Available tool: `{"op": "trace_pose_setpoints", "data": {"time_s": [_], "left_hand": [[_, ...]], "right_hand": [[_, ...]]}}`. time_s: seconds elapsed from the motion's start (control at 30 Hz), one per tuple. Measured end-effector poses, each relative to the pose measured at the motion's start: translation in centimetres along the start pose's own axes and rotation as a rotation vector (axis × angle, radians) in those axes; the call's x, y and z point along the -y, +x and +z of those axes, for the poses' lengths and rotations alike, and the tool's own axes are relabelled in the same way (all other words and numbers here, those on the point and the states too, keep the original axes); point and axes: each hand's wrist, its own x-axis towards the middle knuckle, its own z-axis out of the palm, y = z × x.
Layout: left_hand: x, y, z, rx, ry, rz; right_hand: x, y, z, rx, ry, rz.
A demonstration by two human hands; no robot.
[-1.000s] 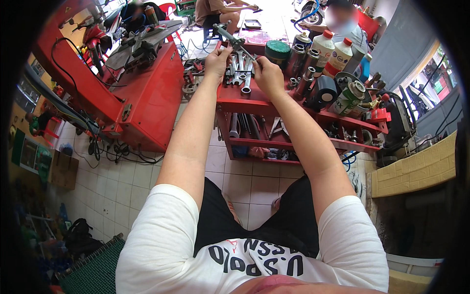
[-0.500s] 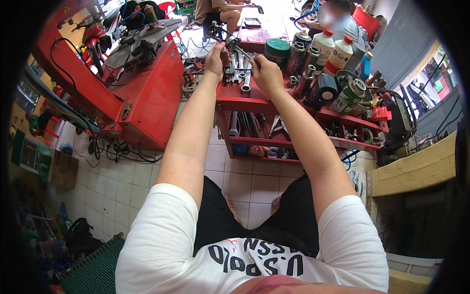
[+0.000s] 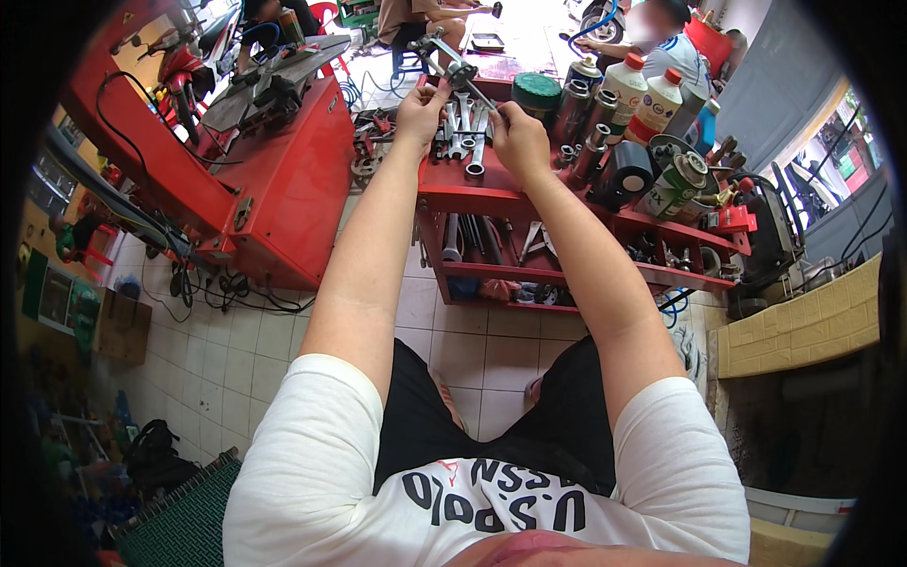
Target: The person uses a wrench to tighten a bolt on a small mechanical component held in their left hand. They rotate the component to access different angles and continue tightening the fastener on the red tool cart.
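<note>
Above the red tool cart [image 3: 510,192], I hold a metal tool [image 3: 461,75] with a rounded hub, arms reaching up and left, and a thin rod slanting down to the right. It resembles a puller, though its exact kind is unclear. My left hand [image 3: 421,115] is closed on its left side, just below the hub. The fingers of my right hand [image 3: 519,142] pinch the lower end of the rod. Beneath the tool, several steel wrenches [image 3: 475,161] lie side by side on the cart top, partly hidden by my hands.
Right of my hands stand a green-lidded tub [image 3: 536,94], metal sockets [image 3: 590,151], white bottles with red caps [image 3: 658,102] and a spray can [image 3: 675,184]. A large red machine [image 3: 283,180] is at left. Two people [image 3: 416,24] [image 3: 666,42] sit beyond the cart.
The tool has risen slightly and turned, so its hub and arms show more clearly above my left hand. Both hands stay near the same place, still holding it.
</note>
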Motion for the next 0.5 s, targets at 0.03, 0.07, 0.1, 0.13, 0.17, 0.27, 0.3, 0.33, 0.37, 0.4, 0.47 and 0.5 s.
{"op": "trace_pose_setpoints", "data": {"time_s": [0.03, 0.07, 0.1, 0.13, 0.17, 0.27, 0.3, 0.33, 0.37, 0.4, 0.47, 0.5], "left_hand": [[0.2, 0.1, 0.0, -0.021, 0.01, 0.015], [0.3, 0.2, -0.1, -0.043, 0.02, 0.029], [0.3, 0.5, -0.2, -0.035, -0.028, 0.013], [0.2, 0.6, -0.2, -0.024, -0.077, -0.007], [0.1, 0.7, -0.3, -0.014, -0.125, -0.026], [-0.7, 0.0, -0.2, 0.01, -0.108, -0.081], [-0.7, 0.0, 0.0, 0.011, -0.094, -0.072], [-0.8, -0.1, 0.0, 0.008, -0.077, -0.06], [-0.8, -0.1, 0.0, 0.006, -0.061, -0.048], [-0.8, -0.1, 0.0, 0.004, -0.055, -0.045], [-0.8, -0.1, 0.0, -0.002, -0.045, -0.04], [-0.8, -0.1, 0.0, 0.001, -0.05, -0.043]], "right_hand": [[0.0, 0.0, 0.0, -0.008, 0.022, 0.013], [0.0, 0.1, 0.0, -0.007, 0.029, 0.008], [0.1, 0.1, 0.0, -0.005, 0.037, 0.003], [0.0, 0.1, 0.0, -0.003, 0.043, 0.001], [0.0, 0.1, 0.1, 0.001, 0.032, -0.002], [-0.2, 0.0, 0.0, 0.015, -0.012, -0.01], [-0.3, 0.0, -0.1, 0.022, -0.033, -0.013], [-0.3, 0.0, 0.0, 0.03, -0.051, -0.019], [-0.2, 0.0, 0.0, 0.035, -0.055, -0.019], [-0.1, 0.0, 0.1, 0.039, -0.06, -0.018], [-0.1, 0.0, 0.2, 0.045, -0.073, -0.025], [-0.1, 0.0, 0.1, 0.046, -0.081, -0.031]]}}
